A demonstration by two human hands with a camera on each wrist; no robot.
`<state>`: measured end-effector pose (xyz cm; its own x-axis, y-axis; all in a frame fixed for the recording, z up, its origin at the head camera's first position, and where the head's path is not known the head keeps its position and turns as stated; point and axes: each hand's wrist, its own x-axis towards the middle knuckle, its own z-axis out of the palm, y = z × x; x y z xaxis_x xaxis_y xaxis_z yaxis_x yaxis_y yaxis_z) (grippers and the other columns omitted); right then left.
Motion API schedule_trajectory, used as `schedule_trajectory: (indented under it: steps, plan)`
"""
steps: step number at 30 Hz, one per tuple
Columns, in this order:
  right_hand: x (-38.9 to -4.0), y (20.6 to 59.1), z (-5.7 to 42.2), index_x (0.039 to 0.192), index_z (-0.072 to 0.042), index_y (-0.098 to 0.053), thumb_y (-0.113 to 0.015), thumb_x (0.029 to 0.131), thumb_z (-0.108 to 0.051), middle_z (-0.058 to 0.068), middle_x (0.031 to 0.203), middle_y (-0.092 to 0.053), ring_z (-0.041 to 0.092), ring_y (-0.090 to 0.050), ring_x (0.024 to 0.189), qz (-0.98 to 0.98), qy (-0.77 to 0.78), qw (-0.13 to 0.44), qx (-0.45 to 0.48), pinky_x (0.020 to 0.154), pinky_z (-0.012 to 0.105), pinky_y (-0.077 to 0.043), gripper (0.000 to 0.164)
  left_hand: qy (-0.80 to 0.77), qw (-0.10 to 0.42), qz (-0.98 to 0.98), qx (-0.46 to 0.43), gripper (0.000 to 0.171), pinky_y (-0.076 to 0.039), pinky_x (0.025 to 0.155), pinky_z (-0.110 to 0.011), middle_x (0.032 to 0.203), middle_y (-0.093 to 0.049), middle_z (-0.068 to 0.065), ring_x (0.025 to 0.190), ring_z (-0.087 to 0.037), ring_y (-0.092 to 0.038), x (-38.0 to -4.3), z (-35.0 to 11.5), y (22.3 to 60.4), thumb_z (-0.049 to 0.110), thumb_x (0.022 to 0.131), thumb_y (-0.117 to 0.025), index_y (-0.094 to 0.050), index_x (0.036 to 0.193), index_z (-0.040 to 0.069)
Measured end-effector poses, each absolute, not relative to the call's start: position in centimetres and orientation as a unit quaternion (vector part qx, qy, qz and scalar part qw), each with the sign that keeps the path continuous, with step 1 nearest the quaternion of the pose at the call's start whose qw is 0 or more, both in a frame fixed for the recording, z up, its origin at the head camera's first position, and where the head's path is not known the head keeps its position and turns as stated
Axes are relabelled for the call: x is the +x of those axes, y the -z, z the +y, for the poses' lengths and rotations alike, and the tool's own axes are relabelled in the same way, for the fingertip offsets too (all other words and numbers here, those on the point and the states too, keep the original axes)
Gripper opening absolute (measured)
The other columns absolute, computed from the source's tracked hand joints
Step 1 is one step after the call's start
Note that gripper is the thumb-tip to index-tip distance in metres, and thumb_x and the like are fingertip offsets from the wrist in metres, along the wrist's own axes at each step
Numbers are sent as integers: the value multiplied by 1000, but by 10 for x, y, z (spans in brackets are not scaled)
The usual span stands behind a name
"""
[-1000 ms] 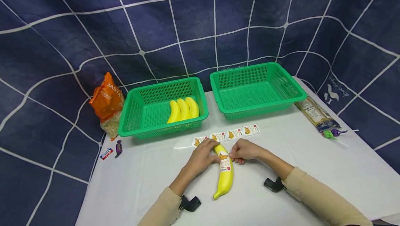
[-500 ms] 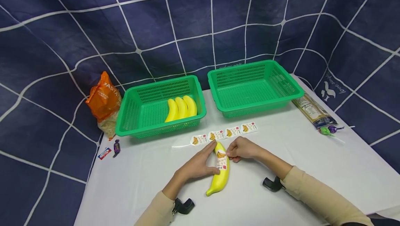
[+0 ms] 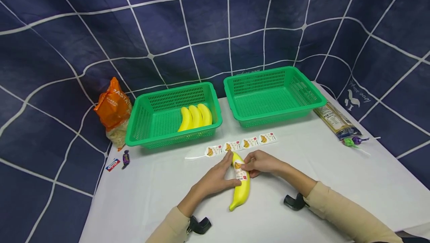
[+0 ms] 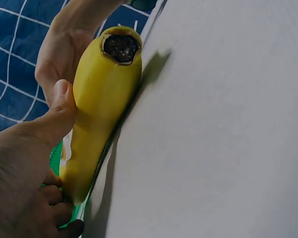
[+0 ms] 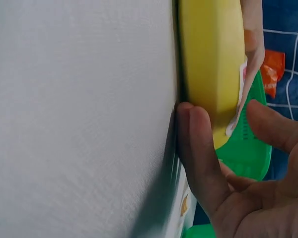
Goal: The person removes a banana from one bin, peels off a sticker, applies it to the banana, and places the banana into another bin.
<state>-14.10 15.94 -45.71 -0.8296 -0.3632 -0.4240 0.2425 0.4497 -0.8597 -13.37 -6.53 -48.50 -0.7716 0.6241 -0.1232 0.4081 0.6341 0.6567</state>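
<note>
A yellow banana (image 3: 240, 196) lies on the white table, its stem end toward me. On its upper side is a white label (image 3: 240, 175) with a banana picture. My left hand (image 3: 216, 177) holds it from the left, with the thumb on the middle and the fingers at the far end. To the right, my right hand (image 3: 265, 162) has its thumb (image 5: 268, 121) over the label. The right wrist view shows a small gap under that thumb, while the fingertips (image 5: 198, 129) touch the banana's side. Beyond the hands lies a strip of several banana labels (image 3: 234, 146).
Two green baskets stand at the back. The left basket (image 3: 158, 138) holds three bananas (image 3: 195, 117); the right basket (image 3: 279, 116) stands beside it. An orange bag (image 3: 114, 105) and sweets (image 3: 125, 158) lie left. A long packet (image 3: 336, 120) and lollipops (image 3: 352, 141) lie right.
My right thumb has moved from the label's edge to over the label, and the right fingers now lie along the banana's side. My left thumb has slid toward the stem end.
</note>
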Motion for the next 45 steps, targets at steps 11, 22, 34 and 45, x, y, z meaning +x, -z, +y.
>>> schedule_trajectory:
  steps: [11,22,34,45]
  plan:
    - [-139,459,166,113,8,-61,-72,86,-18,8,79,-69,11,-65,63,780,564,271,13,65,30,-61,40,-346,136,881,293,109,-29,119,-44,166,0,-3,151,-21,-15,-134,-52,486,62,82,-66,-5,157,13]
    - [-139,463,177,99,7,-73,-75,83,-24,7,84,-75,11,-70,72,775,576,258,14,67,29,-61,35,-335,143,883,297,109,-28,120,-44,166,-2,-2,151,-21,-18,-135,-48,486,68,82,-61,-6,158,13]
    - [-141,470,181,93,5,-75,-79,79,-24,7,80,-75,11,-70,66,769,582,260,39,64,28,-60,32,-390,55,880,266,94,-26,117,-58,165,-14,-4,150,-30,-21,-224,-22,404,48,84,-71,-20,157,18]
    - [-140,473,178,94,6,-74,-78,79,-23,10,83,-76,12,-71,69,771,579,261,42,66,29,-61,33,-426,23,885,185,108,-15,120,-60,165,2,-14,153,-34,1,-268,26,412,52,82,-70,-4,158,12]
